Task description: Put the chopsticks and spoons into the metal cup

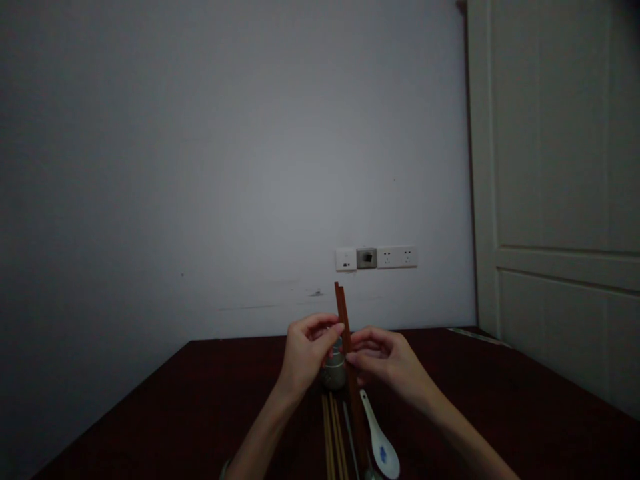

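Grey container point(333, 377): partly hidden behind left hand point(309, 349). Brown chopsticks point(342, 308): lower ends lost against dark tabletop point(225, 400); count unclear from where I stand. Pale chopsticks point(336, 440), slim rod point(349, 433): cut off at lower edge of view. Item at left wrist point(225, 469): mostly cut off, kind unclear.

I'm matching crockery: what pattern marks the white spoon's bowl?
The white spoon has a blue motif, shown in the head view.

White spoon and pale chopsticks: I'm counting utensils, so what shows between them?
In the head view, a thin metal handle and part of the brown chopsticks show between the pale chopsticks and white spoon.
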`<state>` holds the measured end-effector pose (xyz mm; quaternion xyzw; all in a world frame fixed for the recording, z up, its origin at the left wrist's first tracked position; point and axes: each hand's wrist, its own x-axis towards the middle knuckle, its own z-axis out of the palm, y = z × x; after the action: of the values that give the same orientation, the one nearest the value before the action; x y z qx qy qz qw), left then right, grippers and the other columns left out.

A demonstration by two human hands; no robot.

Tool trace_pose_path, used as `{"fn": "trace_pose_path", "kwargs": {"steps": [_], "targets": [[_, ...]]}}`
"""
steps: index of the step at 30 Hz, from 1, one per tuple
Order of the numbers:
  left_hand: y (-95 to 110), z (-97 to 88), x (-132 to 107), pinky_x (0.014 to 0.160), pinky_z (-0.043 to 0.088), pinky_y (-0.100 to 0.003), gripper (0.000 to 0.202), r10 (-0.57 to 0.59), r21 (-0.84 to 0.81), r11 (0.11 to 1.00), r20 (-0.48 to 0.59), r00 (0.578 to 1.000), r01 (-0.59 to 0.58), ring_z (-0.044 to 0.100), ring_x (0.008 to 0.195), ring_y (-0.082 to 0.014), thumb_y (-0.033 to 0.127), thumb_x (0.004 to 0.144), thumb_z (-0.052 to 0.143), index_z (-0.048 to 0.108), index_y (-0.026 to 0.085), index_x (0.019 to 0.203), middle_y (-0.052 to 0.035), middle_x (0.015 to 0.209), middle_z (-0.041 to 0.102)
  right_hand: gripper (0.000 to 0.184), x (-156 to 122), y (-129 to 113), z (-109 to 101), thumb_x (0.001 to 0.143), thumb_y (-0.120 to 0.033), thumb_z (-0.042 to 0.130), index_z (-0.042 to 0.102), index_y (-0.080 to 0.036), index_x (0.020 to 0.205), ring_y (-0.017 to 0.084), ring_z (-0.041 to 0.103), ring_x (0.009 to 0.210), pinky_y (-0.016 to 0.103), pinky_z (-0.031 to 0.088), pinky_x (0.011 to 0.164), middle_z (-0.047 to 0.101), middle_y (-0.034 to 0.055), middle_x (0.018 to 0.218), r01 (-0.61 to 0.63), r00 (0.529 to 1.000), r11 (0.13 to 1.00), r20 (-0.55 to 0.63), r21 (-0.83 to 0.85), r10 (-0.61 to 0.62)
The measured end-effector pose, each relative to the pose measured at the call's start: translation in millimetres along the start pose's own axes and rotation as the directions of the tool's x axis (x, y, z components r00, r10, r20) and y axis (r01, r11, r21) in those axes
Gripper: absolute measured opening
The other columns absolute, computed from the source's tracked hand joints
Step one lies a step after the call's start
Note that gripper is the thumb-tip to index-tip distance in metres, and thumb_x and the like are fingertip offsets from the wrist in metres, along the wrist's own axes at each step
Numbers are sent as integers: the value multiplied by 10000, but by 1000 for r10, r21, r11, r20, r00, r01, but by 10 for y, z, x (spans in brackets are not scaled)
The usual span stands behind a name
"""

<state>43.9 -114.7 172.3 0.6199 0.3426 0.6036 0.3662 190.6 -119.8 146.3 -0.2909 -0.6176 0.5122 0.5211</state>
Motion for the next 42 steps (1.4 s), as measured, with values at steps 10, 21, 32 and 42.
{"fn": "trace_pose_path", "kwargs": {"steps": [10, 21, 32, 42], "targets": [[-54, 20, 6, 328, 290, -158, 259, 31, 16, 999, -26, 999, -31, 377, 320, -47, 321, 640, 664, 634, 102, 776, 52, 394, 475, 313, 7, 22, 19, 569, -333, 721, 590, -134, 773, 129, 588, 568, 234, 482, 480, 636, 21, 652, 9, 998, 1000, -62, -18, -10], [-49, 24, 7, 329, 300, -156, 256, 36, 20, 999, -20, 999, -36, 402, 340, -55, 316, 641, 661, 633, 104, 782, 45, 411, 488, 344, 13, 49, 9, 544, -348, 734, 591, -139, 777, 132, 589, 580, 240, 492, 487, 624, 11, 647, 6, 996, 1000, -93, -12, -7], [-64, 21, 12, 319, 282, -151, 250, 44, 30, 999, -8, 999, -44, 389, 333, -49, 314, 652, 656, 623, 103, 781, 50, 404, 475, 360, 3, 26, 29, 549, -365, 729, 617, -134, 801, 132, 586, 565, 241, 491, 484, 630, 17, 649, 19, 995, 1000, -97, -15, -21], [-72, 20, 1, 323, 287, -154, 260, 27, 19, 999, -11, 1000, -27, 391, 333, -50, 325, 652, 656, 624, 105, 787, 46, 414, 484, 367, -5, 1, 48, 533, -352, 741, 632, -128, 801, 149, 599, 592, 252, 500, 492, 643, 34, 668, 6, 992, 1000, -127, 1, -6]]}}
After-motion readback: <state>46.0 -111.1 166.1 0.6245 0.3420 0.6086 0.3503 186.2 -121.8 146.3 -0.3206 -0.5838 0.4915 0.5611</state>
